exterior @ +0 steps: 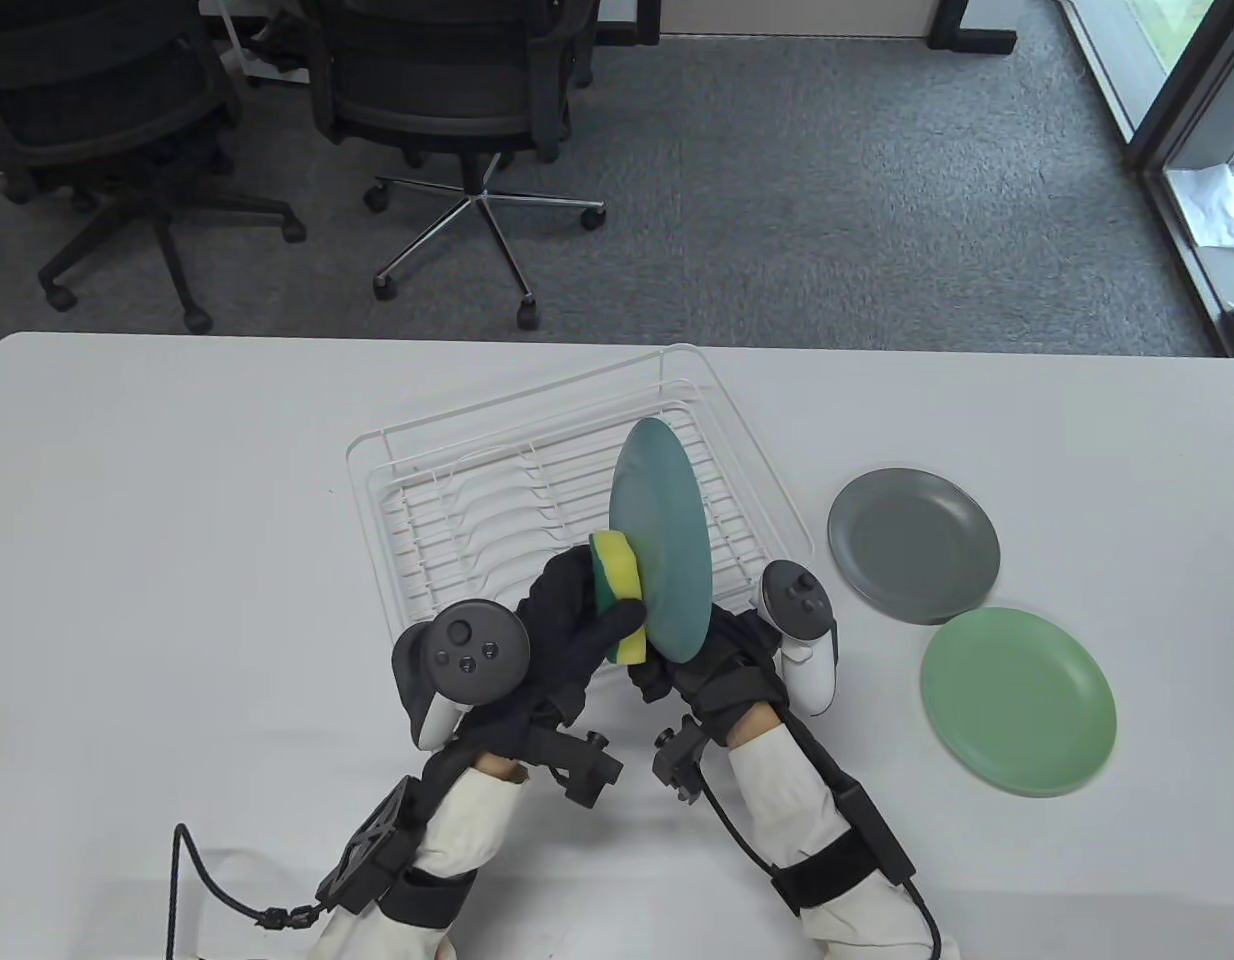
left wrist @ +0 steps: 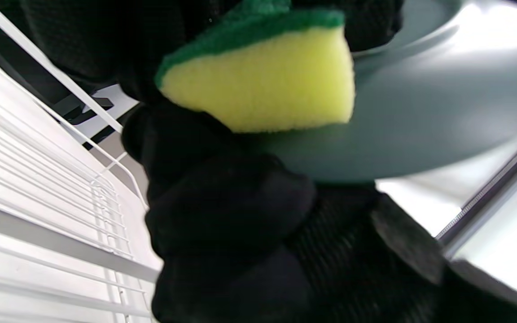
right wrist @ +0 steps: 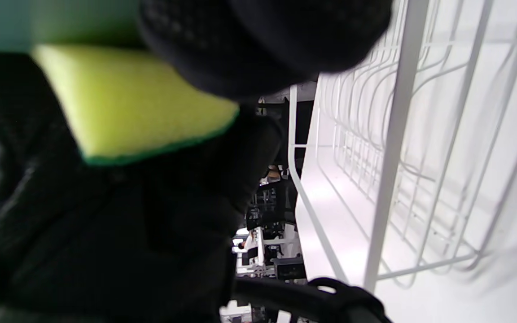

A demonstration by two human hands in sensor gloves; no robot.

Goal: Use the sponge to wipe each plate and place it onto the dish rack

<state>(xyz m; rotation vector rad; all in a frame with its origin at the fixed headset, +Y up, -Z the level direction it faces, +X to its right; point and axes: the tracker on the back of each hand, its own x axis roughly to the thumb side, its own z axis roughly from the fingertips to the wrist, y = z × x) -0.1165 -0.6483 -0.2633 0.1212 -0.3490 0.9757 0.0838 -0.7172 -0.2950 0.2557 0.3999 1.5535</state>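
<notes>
The sponge is gripped in the left hand, thumb curled across its yellow face — green side pressed flat against the teal plate. That plate is held upright on edge by the right hand, fingers wrapped under its lower rim, above the near edge of the white dish rack. Off to the right, a grey plate and a green plate are seen flat on the table.
</notes>
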